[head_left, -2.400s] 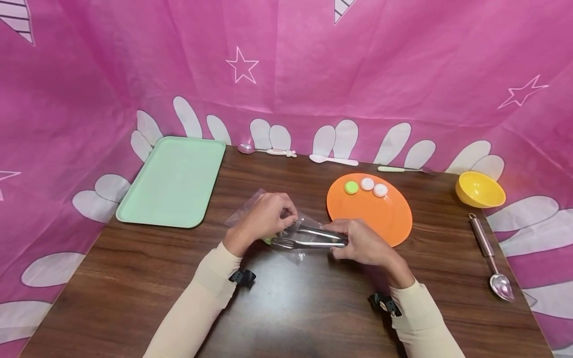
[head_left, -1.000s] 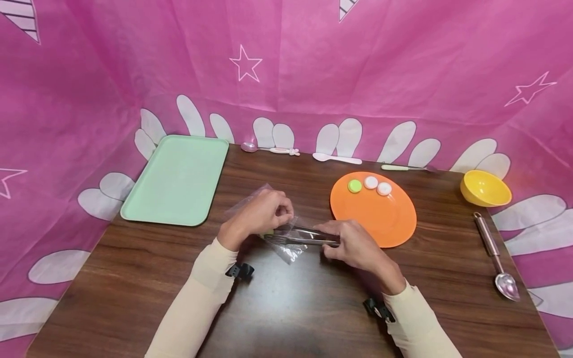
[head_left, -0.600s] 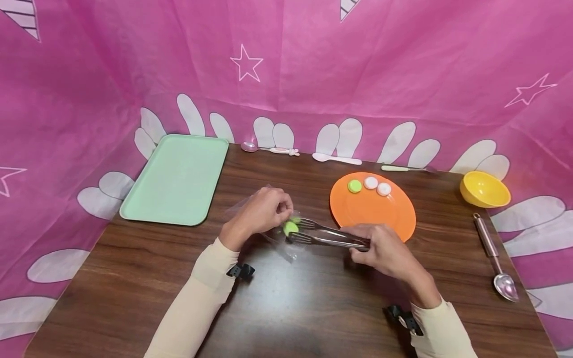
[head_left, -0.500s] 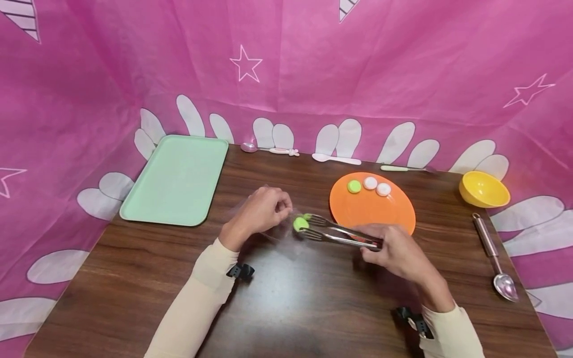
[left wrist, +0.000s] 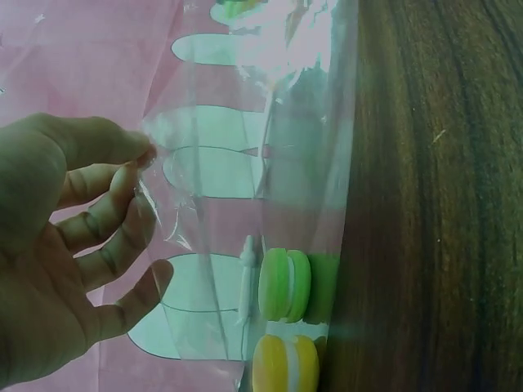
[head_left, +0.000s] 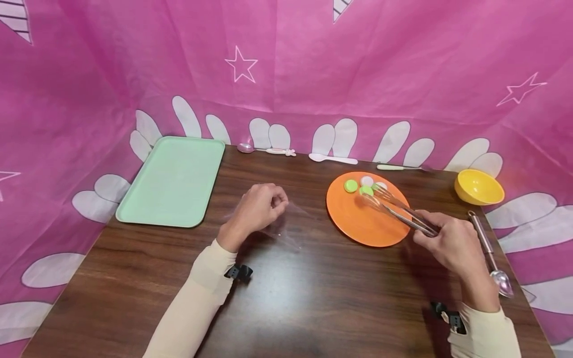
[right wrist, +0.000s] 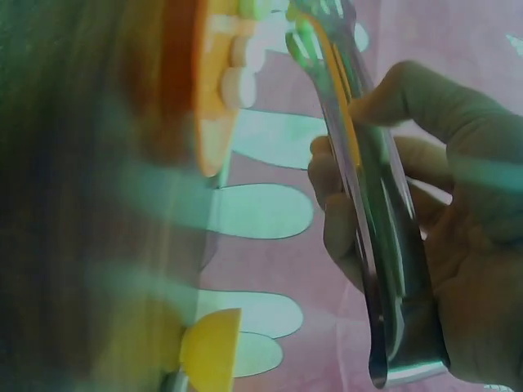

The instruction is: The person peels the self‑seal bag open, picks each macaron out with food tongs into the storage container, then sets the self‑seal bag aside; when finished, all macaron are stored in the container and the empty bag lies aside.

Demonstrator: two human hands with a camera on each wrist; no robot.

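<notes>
Tongs (head_left: 398, 211) gripped by curled right fingers (head_left: 431, 229), tips holding green macaron (head_left: 366, 191).

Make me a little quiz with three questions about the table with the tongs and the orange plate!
1. True or false: the right hand holds metal tongs whose tips are over the orange plate.
2. What does the left hand pinch? A) a spoon B) a clear plastic bag C) the yellow bowl
3. Fill in: the tray at the left of the table is coloured ____.

Key: 1 true. 2 B. 3 green (pale mint).
</notes>
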